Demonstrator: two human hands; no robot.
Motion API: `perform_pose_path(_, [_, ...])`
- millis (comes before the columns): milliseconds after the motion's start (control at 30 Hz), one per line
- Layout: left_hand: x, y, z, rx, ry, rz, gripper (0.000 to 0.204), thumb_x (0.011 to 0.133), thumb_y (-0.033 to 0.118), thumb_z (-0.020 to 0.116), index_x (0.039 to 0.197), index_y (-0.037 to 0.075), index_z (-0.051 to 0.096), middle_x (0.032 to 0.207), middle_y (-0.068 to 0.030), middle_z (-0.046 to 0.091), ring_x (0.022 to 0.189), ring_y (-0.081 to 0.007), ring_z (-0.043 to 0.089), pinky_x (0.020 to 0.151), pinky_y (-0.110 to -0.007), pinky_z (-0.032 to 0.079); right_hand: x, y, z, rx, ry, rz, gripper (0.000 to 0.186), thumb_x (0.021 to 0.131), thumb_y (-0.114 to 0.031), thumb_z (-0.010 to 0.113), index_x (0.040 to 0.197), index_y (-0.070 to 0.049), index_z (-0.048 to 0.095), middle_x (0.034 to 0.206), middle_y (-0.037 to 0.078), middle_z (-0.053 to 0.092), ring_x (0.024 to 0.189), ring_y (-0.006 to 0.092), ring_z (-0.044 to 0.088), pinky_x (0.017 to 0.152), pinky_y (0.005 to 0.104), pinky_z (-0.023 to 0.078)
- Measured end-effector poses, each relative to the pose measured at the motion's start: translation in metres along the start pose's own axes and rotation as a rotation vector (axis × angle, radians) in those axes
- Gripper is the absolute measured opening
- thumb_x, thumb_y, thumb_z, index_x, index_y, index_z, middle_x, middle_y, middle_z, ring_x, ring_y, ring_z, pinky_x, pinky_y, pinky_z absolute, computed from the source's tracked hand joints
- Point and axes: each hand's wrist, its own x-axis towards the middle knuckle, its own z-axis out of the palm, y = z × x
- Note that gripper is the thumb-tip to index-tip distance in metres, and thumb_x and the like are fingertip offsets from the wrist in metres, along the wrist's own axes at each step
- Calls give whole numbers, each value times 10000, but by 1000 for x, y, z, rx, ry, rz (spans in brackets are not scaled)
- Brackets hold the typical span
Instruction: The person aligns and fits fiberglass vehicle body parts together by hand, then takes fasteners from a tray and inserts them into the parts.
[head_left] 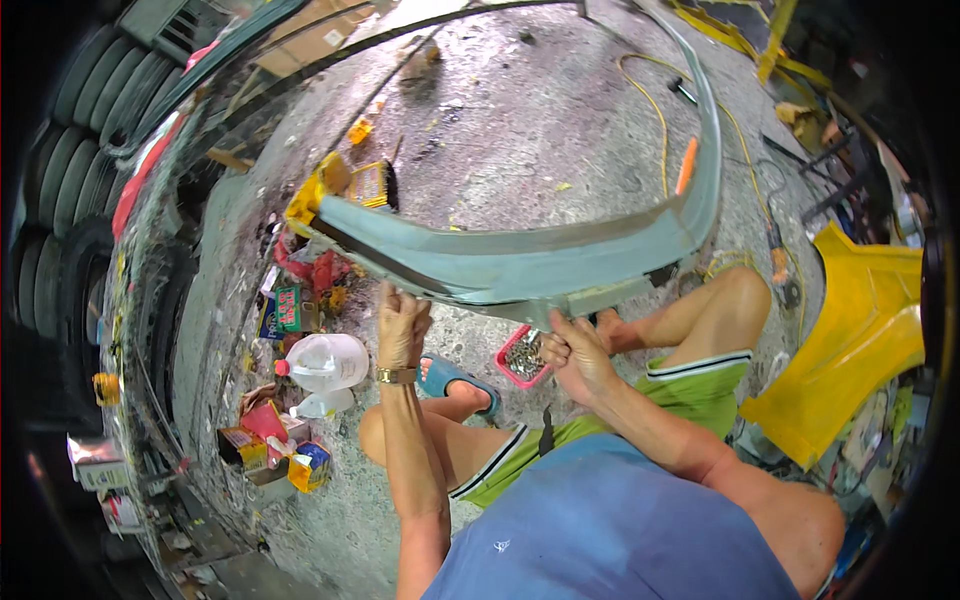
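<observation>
The curved body panel point(540, 262) I held looked like painted sheet metal, dull grey-blue and scuffed. Upper frame, the concrete floor point(520, 110) was rough and stained. Lower left, the jug point(325, 362) was translucent plastic; far right, a yellow panel point(860, 340) shone glossy.

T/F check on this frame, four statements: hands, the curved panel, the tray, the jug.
1. Both hands grip the grey-blue curved body panel. True: left hand and right hand hold its lower edge.
2. The pink tray is empty. False: it holds small metal fasteners.
3. The clear plastic jug lies on the floor to the person's left. True.
4. The yellow panel rests on the person's lap. False: it sits on the floor to the right.
</observation>
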Motion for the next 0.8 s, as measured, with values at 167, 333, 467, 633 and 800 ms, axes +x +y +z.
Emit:
perform_pose_path(167, [-3,-1,9,-6,-35,-26,630,824,61,672,1347,147,331,738,45,509,454,-8,322,372,-154,226,-2,-6,-7,30,-49,53,243,900,-230,640,783,-142,446,670,-34,352,567,65,325,491,207,280])
perform_pose_path(333, [5,-3,16,-65,-56,81,654,816,164,731,1336,119,337,877,6,629,454,1,326,381,-154,220,-2,-21,-2,-57,-120,36,198,914,-236,614,813,-127,484,663,-37,363,564,60,326,499,206,284])
perform_pose_path(467, [6,9,23,-103,-33,154,622,817,160,730,1307,93,353,946,-34,666,466,12,338,397,-150,227,-9,-27,-30,-267,-16,16,89,912,-159,543,866,-82,541,666,-39,389,560,74,354,508,231,316])
perform_pose_path(633, [17,21,49,-190,-82,226,489,827,140,715,1197,85,399,921,-47,674,453,17,336,383,-151,214,-1,-34,-193,-1247,-35,-108,152,886,-62,502,1014,-20,574,795,42,566,682,114,532,602,267,444])
perform_pose_path(800, [24,34,60,-223,-59,306,407,834,145,710,1117,82,424,898,-52,679,444,24,339,374,-150,217,20,-32,-89,-631,135,238,239,895,-48,579,1127,-2,547,1060,114,608,1153,224,543,1001,324,442])
